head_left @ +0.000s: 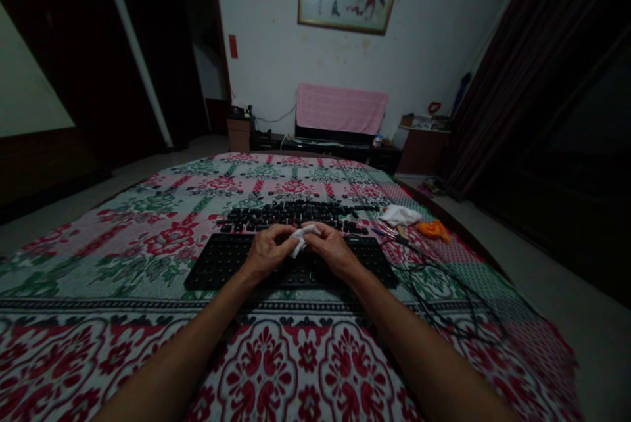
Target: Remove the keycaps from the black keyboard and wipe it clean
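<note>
White wipe (304,236): held between the two hands above the keyboard base; I read the two-sided grip as a way to control something so limp, since one hand alone would let it sag.
Left hand (269,252): fingers nearly closed, pinching the wipe's left side.
Right hand (332,250): fingers likewise drawn together, on the wipe's right side; I cannot tell whether anything small is tucked inside the folds.
Keyboard base (217,263): lying flat, long side toward my view, under the hands; centred there, I judge, so both arms reach it evenly.
Loose keycaps (269,213): spread in rough rows just beyond the base, probably so they stay within reach and roughly in order.
Spare white cloth (400,215): crumpled at the right, with an orange item (434,231) beside it; set to the side, I'd guess, to leave the middle free for the hands.
Black cable (458,294): loosely looped right of the base, seemingly kept out from under it so it sits level.
Patterned cover (296,175): beneath everything; its fabric likely stops small caps sliding.
</note>
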The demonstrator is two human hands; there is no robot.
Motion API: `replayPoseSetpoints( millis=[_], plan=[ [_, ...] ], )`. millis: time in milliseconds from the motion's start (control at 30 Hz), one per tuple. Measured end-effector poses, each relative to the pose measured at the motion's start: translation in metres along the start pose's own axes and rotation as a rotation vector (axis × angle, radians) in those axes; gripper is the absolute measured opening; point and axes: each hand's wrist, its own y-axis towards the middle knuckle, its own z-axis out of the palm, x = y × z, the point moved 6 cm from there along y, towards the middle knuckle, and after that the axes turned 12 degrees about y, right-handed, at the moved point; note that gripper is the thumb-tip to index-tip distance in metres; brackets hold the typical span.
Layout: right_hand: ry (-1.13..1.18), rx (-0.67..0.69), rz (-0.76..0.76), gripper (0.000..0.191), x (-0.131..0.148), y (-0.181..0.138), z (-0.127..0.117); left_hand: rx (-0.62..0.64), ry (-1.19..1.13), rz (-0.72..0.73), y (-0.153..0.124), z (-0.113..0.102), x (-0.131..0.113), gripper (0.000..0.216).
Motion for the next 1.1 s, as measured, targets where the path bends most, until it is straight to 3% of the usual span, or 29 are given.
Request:
replayPoseSetpoints(
  millis=[167, 433, 600, 733, 833, 967, 1100],
  plan=[
    [0.213, 0.029, 0.036, 0.036, -0.004, -0.002, 0.007, -0.026, -0.205, -0.154, 0.002, 0.004, 0.010, 0.025],
    [0.142, 0.004, 0.006, 0.035, -0.005, -0.006, 0.011, -0.036, -0.218, -0.208, 0.001, 0.006, 0.015, 0.024],
    [0.053, -0.026, -0.014, 0.034, -0.004, -0.005, 0.007, 0.027, -0.167, -0.133, 0.001, 0.007, 0.015, 0.024],
    [-0.057, 0.029, -0.046, 0.032, 0.000, -0.006, 0.010, 0.044, -0.192, -0.033, 0.002, 0.005, 0.009, 0.034],
    [-0.097, 0.059, -0.049, 0.029, 0.000, -0.007, 0.012, 0.035, -0.216, -0.034, 0.002, 0.005, 0.009, 0.029],
    [-0.007, 0.039, 0.046, 0.033, -0.005, -0.007, 0.012, 0.012, -0.195, -0.057, 0.003, 0.003, 0.010, 0.019],
    [0.215, 0.040, 0.142, 0.034, -0.009, -0.009, 0.015, -0.069, -0.034, 0.045, 0.002, -0.005, 0.006, 0.014]
  ],
)
